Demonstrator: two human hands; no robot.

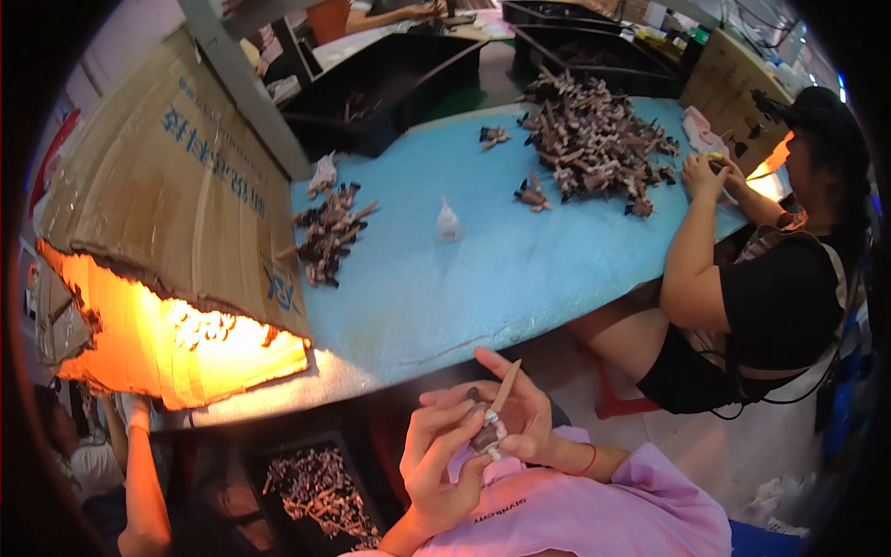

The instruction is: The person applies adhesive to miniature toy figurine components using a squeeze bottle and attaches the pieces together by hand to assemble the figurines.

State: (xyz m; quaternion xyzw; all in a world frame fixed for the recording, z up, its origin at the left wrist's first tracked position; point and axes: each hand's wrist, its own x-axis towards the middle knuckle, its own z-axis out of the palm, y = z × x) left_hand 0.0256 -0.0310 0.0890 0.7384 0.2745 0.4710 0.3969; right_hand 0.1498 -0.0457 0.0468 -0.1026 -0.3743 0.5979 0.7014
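Observation:
Both of my hands are raised over my lap at the lower middle. My right hand (524, 408) grips a small brown-and-grey part with a thin tan stick (502, 390) pointing up from it. My left hand (436, 459) closes its fingers around the lower end of that same part (484, 436). I wear a pink top. On the light blue table (445, 297) in front of me lies a small heap of similar dark and tan parts (327, 232) and a small clear glue bottle (448, 221).
A large cardboard hood (176, 204) with an orange glow beneath stands at the left. A big pile of parts (594, 139) lies far right, where a seated person in black (770, 288) works. Black bins (390, 84) sit behind the table; a tray of parts (316, 487) is below.

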